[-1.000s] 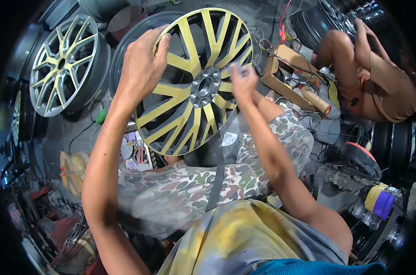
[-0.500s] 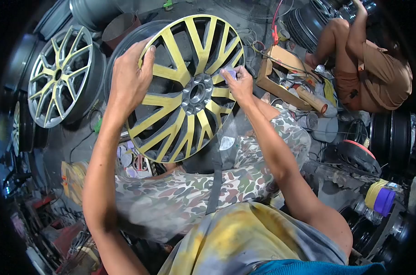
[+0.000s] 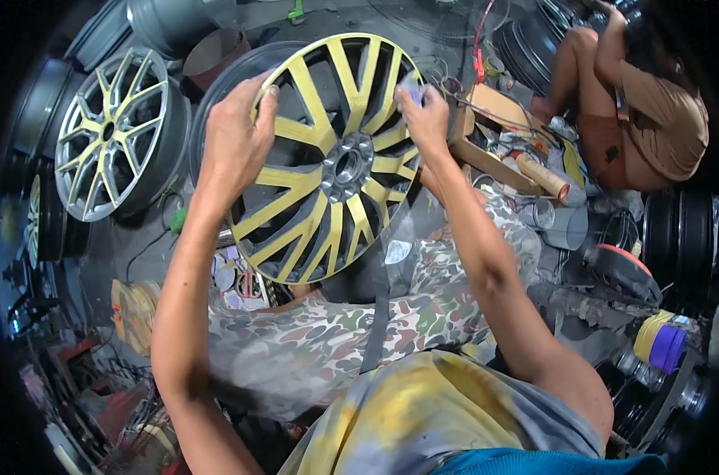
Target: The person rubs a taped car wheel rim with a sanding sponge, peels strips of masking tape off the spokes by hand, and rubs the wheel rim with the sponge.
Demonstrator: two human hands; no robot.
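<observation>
A multi-spoke alloy wheel rim [image 3: 321, 214] with yellow spoke faces and dark grey recesses stands tilted before me. Its upper left edge is gripped by my left hand [image 3: 243, 131], thumb on the front and fingers wrapped behind, out of sight. My right hand [image 3: 427, 119] is closed around a small purple sanding pad [image 3: 412, 96] at the rim's upper right edge, by a spoke end. The pad is slightly blurred and mostly covered by the fingers.
On the left leans another rim [image 3: 110, 133] with yellow-faced spokes. To the right is a cardboard box [image 3: 494, 162] of odds and ends, near a clear bucket [image 3: 566, 228]. A person in a brown shirt [image 3: 667, 119] sits at the upper right. Purple and yellow rolls [image 3: 662, 348] lie lower right.
My right hand has moved up and slightly right with the purple pad, from near the hub to the rim's outer edge. The rim has shifted slightly right in view, my left hand still on it.
</observation>
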